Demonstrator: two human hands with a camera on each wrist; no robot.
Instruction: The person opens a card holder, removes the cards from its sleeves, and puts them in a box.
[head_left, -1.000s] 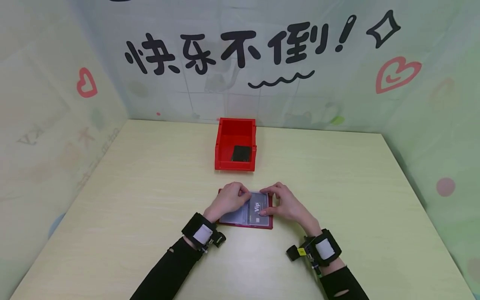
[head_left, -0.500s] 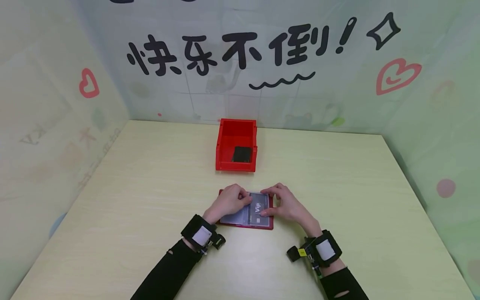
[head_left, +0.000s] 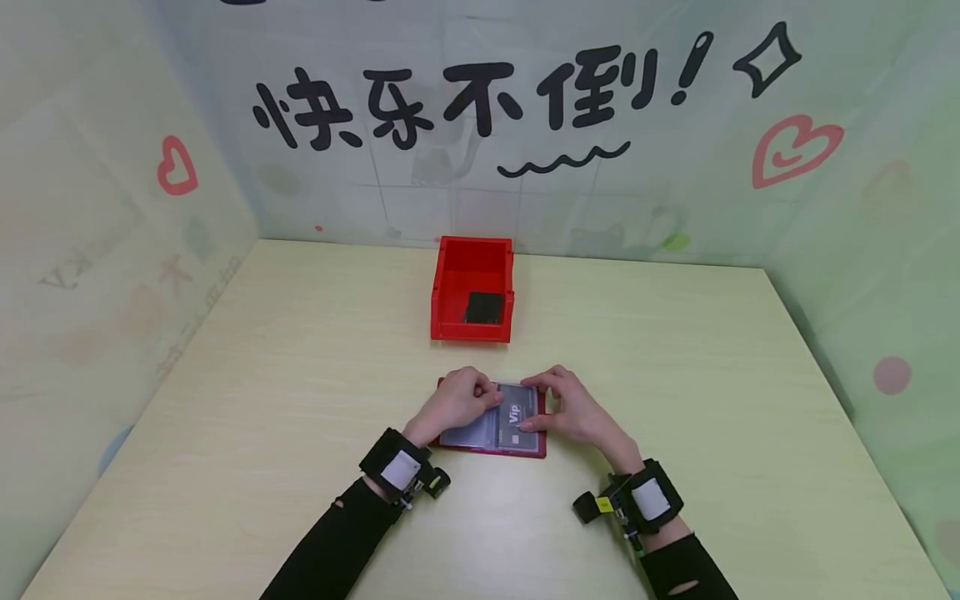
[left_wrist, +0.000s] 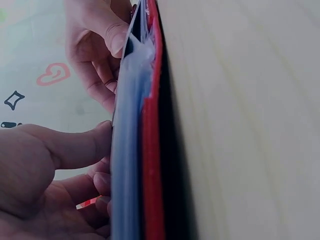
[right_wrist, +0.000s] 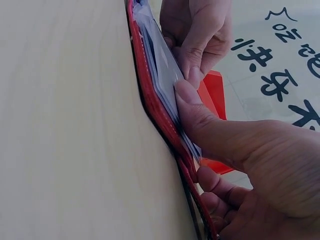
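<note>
1. I see a red card holder (head_left: 491,448) lying open on the tabletop (head_left: 675,350), near the front edge and between both hands.
2. My left hand (head_left: 454,400) rests on the left half of the holder; its fingers are curled, and the thumb (left_wrist: 75,145) presses against the clear sleeves (left_wrist: 127,150).
3. My right hand (head_left: 573,410) is on the right half; thumb (right_wrist: 200,117) and fingers pinch a grey card (head_left: 517,415) marked "Vip" at the sleeve.
4. The card lies flat on the holder's right page, between the two hands.
5. Behind the holder, well apart, a red bin (head_left: 450,287) stands with a dark square thing (head_left: 483,307) inside.
</note>
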